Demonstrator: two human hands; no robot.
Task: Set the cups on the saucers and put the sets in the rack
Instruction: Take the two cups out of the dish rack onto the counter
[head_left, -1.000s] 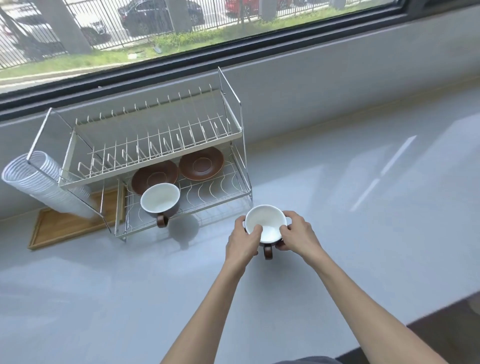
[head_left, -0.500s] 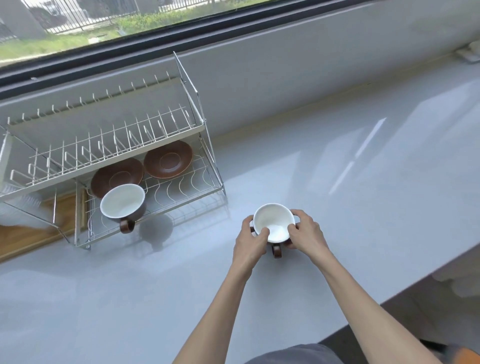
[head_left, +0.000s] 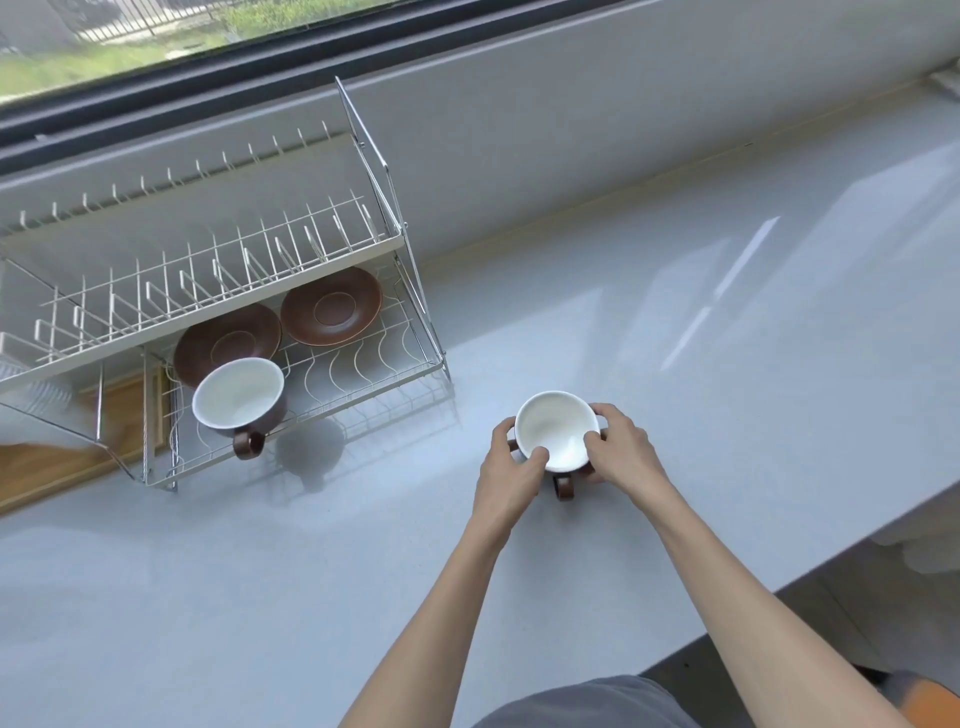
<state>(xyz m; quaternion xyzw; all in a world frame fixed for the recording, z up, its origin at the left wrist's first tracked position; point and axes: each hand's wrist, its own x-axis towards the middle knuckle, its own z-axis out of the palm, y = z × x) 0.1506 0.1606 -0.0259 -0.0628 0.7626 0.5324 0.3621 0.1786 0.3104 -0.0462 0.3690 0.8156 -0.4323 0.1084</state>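
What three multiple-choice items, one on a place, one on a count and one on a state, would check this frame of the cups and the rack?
1. Where does the white-lined brown cup not in the hands sit?
A. on the rack's upper tier
B. on the rack's lower tier, in front of a saucer
C. on the wooden tray

2. How many brown round saucers lie in the white wire dish rack?
A. one
B. two
C. four

3. How is the white-lined brown cup on the grey counter handled?
A. both hands grip it
B. one hand alone grips it
C. nobody touches it

Answers: 1 B, the cup stands on the lower wire shelf at the left saucer. 2 B, that one and the right saucer are all that show. 3 A, the left hand and the right hand curl round its rim.
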